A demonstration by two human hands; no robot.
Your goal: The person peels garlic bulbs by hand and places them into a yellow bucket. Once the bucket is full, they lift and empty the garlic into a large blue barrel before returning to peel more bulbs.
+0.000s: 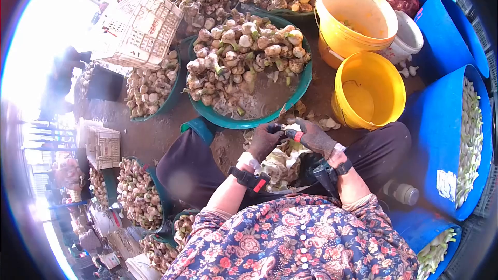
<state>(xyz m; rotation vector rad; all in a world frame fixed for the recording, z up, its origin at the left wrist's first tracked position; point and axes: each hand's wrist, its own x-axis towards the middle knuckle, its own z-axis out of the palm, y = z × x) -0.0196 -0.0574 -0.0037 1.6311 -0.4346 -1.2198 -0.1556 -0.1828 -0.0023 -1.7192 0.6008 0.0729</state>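
Observation:
In front of my lap, my left hand [266,141] in a dark glove closes its fingertips toward the right hand. My right hand [316,137], gloved too and with a red band round one finger, meets it there. Between the fingertips shows a pale bulb [292,126], garlic-like and mostly covered by the gloves. Whether a small tool is also in the fingers cannot be made out. Below the hands a heap of pale peelings [282,168] lies between my legs. Just beyond stands a green tub [228,121] piled with soil-covered bulbs [244,46] with cut stems.
To the right stand a yellow bucket [369,91], a larger yellow bucket [337,44] and blue bins [433,119], one holding cleaned bulbs with green stems [468,140]. Leftward are a white crate [142,28] and tubs of bulbs [137,192]. A bottle [402,193] lies by my right leg.

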